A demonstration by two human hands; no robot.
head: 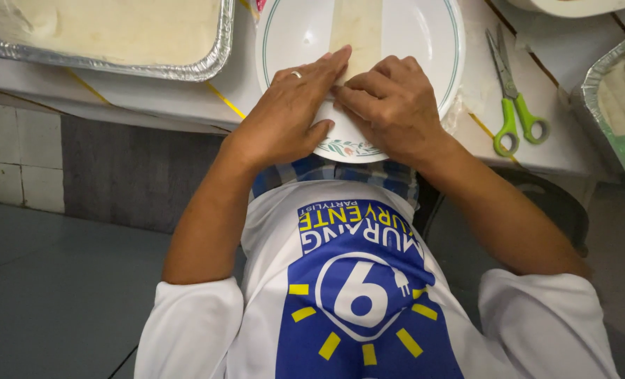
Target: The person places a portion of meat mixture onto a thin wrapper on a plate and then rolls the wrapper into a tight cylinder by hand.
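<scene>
On white plate (pixel 425 42), both hands — left hand (pixel 288 116), right hand (pixel 390 105) — fingers pressing pale wrapper strip (pixel 358 28)

A kitchen: foil trays (pixel 207 60) of food, plate (pixel 425 35); scissors (pixel 512 98) on counter.

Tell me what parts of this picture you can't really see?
- Near end of the pale wrapper strip: hidden under the left hand and right hand, head view.
- Far end of the strip and white plate: cut off by the top edge.
- Foil tray with rolls: cut off at the right edge.
</scene>
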